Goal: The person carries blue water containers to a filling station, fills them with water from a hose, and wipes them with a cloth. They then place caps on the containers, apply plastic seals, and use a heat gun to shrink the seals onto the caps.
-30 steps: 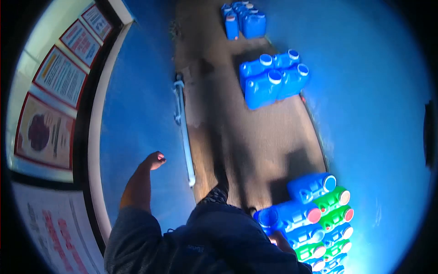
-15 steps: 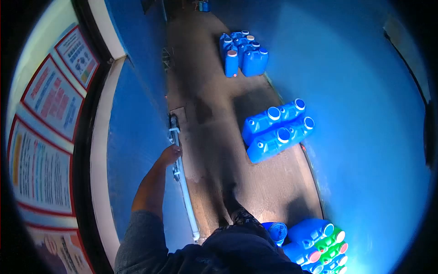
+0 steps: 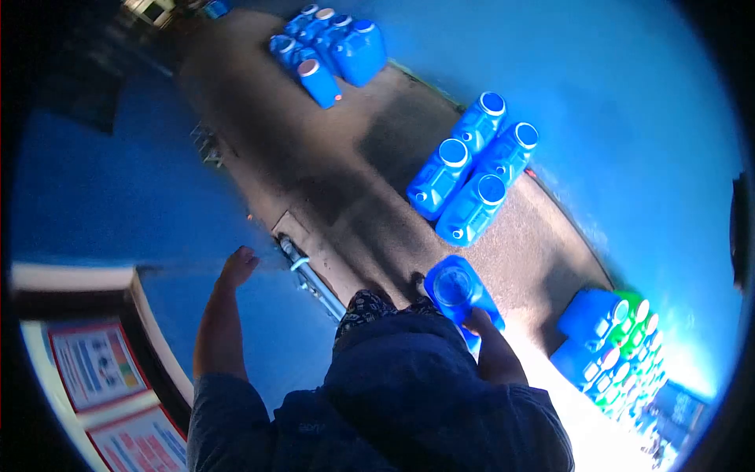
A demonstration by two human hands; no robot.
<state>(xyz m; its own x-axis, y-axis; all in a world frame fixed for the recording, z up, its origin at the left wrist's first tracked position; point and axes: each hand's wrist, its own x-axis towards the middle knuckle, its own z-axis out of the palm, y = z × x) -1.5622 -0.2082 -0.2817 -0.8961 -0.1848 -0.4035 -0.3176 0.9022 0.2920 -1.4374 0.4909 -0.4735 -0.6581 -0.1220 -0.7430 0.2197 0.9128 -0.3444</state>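
My right hand point(image 3: 478, 321) is closed on the handle side of a blue water jug point(image 3: 452, 285), which I hold in front of my right leg. The jug is tilted, and its round top faces up toward me. My grip is partly hidden behind my wrist. My left hand point(image 3: 238, 266) hangs out by the blue wall with its fingers curled and nothing visible in it. To the right of that hand, apart from it, a light-coloured pipe point(image 3: 314, 285) runs low along the wall.
A group of blue jugs point(image 3: 472, 177) stands ahead on the floor point(image 3: 330, 212). Farther off is another cluster of jugs point(image 3: 358, 59). Rows of blue and green jugs point(image 3: 594, 322) line the right wall. Framed posters point(image 3: 98, 358) hang at left.
My view has turned and moved forward along the passage. My left hand has moved away from the pipe. The blue jug at my right side has come forward, and my right hand now shows on it.
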